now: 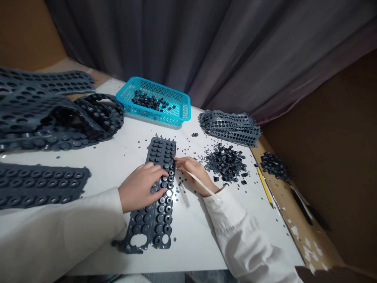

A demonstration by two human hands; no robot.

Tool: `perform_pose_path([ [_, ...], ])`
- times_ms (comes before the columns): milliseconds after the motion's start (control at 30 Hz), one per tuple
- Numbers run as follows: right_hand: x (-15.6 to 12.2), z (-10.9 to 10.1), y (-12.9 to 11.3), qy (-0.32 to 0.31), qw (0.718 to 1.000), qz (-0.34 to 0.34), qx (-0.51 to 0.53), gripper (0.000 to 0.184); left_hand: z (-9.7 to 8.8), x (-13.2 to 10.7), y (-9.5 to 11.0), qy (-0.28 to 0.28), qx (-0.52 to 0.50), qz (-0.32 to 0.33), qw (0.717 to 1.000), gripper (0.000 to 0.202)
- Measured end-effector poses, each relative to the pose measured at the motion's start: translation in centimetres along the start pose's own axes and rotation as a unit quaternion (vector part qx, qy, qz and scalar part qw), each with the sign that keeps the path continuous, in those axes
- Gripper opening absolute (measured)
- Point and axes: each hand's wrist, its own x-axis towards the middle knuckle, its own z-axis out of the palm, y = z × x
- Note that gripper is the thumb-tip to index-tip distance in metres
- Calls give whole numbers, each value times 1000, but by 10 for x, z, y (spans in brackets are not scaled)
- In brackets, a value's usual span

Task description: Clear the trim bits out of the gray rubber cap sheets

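A narrow dark grey rubber sheet (154, 208) with rows of round studs lies lengthwise on the white table. My left hand (143, 184) rests over its middle, thumb and forefinger bent onto the studs near the right edge, holding the sheet. At that same edge, a little farther up, my right hand (193, 171) is closed around a thin white stick (203, 184). The stick slants back over the hand toward the wrist; its tip among the fingers is hard to make out. Small black discs lie scattered beside the sheet.
A blue basket (184, 114) holds small black parts. More black parts are heaped (225, 163) on the right, before a folded perforated sheet (229, 125). Large rubber sheets (35, 110) and a studded strip (41, 182) lie left. A yellow pencil-like tool (265, 186) lies near the right edge.
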Motion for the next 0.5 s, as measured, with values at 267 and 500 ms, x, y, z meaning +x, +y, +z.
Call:
perform_pose_path([
  [267,9,-13,15,114,989,72,-58,15,1,0,-1,7,-5,2,1000,25],
  [500,11,-3,3,53,980,116,155,15,0,0,0,3,-6,-2,1000,23],
])
